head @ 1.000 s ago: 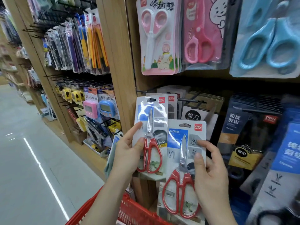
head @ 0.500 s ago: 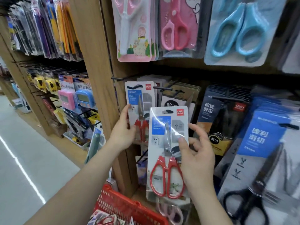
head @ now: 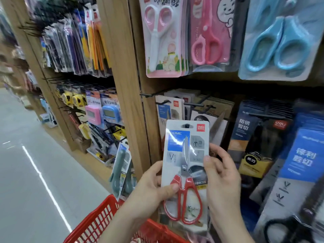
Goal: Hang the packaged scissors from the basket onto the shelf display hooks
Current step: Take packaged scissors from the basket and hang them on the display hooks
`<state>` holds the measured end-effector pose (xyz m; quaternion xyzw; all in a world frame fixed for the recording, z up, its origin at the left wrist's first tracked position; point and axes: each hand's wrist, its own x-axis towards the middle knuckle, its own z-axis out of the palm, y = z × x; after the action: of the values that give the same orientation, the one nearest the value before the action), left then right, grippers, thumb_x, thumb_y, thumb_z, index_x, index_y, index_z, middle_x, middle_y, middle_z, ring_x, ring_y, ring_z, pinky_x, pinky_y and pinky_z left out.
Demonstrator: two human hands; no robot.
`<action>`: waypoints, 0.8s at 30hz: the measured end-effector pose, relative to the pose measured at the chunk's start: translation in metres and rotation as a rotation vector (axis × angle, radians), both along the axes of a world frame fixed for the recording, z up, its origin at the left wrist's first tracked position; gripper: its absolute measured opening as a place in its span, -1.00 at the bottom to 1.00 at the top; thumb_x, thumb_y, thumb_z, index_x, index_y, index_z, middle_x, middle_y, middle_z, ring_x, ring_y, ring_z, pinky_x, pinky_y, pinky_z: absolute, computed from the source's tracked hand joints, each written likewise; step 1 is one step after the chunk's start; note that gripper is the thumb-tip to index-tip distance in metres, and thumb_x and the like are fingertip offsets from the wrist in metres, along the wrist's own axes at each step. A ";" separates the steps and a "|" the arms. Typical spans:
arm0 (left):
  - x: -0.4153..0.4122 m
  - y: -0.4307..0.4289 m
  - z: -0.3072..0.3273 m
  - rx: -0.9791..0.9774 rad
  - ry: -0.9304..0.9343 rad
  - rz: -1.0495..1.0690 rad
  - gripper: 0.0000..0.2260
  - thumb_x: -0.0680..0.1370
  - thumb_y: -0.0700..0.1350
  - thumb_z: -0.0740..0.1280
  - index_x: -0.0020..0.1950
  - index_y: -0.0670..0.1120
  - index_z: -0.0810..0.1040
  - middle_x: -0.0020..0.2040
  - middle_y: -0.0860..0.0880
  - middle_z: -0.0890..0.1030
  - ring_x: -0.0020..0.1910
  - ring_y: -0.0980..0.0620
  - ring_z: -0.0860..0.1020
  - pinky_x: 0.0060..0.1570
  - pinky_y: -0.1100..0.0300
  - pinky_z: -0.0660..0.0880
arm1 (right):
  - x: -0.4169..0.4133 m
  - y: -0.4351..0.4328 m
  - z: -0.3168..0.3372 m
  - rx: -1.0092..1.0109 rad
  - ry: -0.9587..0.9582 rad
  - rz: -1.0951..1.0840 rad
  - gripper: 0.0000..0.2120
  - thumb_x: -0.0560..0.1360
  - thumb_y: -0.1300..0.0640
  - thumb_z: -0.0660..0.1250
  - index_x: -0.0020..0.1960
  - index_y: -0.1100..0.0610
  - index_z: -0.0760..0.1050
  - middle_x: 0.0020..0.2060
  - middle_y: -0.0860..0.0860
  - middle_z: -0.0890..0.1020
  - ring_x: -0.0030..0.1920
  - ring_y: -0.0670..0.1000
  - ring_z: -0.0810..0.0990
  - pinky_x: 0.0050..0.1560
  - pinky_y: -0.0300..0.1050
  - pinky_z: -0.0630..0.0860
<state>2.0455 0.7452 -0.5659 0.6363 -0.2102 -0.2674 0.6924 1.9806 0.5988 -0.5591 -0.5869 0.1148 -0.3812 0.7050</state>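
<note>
A pack of red-handled scissors [head: 185, 155] on a white card is held upright in front of the shelf. My left hand [head: 150, 190] grips its left edge, thumb pressed on the red handle. My right hand [head: 222, 176] grips its right edge, thumb on the front. Behind and above it, a matching pack [head: 168, 111] hangs on a black display hook [head: 162, 102]. An empty hook [head: 149, 94] sticks out just left of that. The red basket [head: 98, 223] sits below my arms.
A wooden upright [head: 126, 85] divides the shelf bays. Pink and blue scissor packs [head: 210, 35] hang above. Dark and blue scissor packs [head: 259, 137] crowd the hooks to the right. Timers [head: 101, 113] and stationery fill the left bay. The aisle floor [head: 26, 172] lies left.
My left hand let go of the other pack, which now hangs on its hook, and came down to grip the left edge of the pack held by my right hand.
</note>
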 end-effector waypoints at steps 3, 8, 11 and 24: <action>0.009 0.009 0.000 -0.105 0.001 0.174 -0.53 0.47 -0.32 0.41 0.35 -0.07 0.43 0.07 -0.28 0.68 0.00 -0.29 0.67 0.00 -0.19 0.61 | 0.000 0.012 -0.002 -0.054 0.055 0.189 -0.69 0.55 0.17 0.32 0.24 -0.10 0.49 -0.14 -0.02 0.72 -0.10 -0.04 0.72 -0.09 -0.13 0.65; 0.022 0.015 0.012 -0.181 -0.045 0.280 -0.59 0.57 -0.38 0.26 0.33 0.01 0.44 0.15 -0.20 0.67 0.11 -0.29 0.64 0.12 -0.29 0.55 | 0.005 0.026 -0.005 -0.172 0.132 0.341 -0.58 0.58 0.26 0.29 0.36 -0.10 0.42 -0.02 -0.05 0.73 -0.09 0.03 0.74 -0.06 0.02 0.68; 0.029 0.012 0.018 -0.169 -0.079 0.267 -0.57 0.55 -0.33 0.30 0.37 0.02 0.43 0.15 -0.19 0.67 0.11 -0.26 0.65 0.10 -0.24 0.57 | 0.007 0.023 -0.002 -0.139 0.104 0.340 -0.57 0.57 0.30 0.29 0.34 -0.10 0.42 -0.01 -0.05 0.74 -0.07 0.02 0.74 -0.13 -0.11 0.67; 0.035 0.015 0.004 0.239 -0.383 0.306 -0.43 0.45 0.23 0.43 0.44 0.25 0.37 0.17 0.06 0.57 0.14 0.19 0.60 0.04 0.27 0.59 | 0.017 0.020 -0.005 -0.215 0.174 0.325 -0.53 0.61 0.34 0.22 0.37 -0.12 0.44 0.11 -0.14 0.70 0.12 -0.11 0.67 0.11 -0.09 0.63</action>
<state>2.0806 0.7598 -0.5615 0.7767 -0.2059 -0.0573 0.5925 1.9976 0.6190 -0.5643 -0.7003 0.0377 -0.2208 0.6778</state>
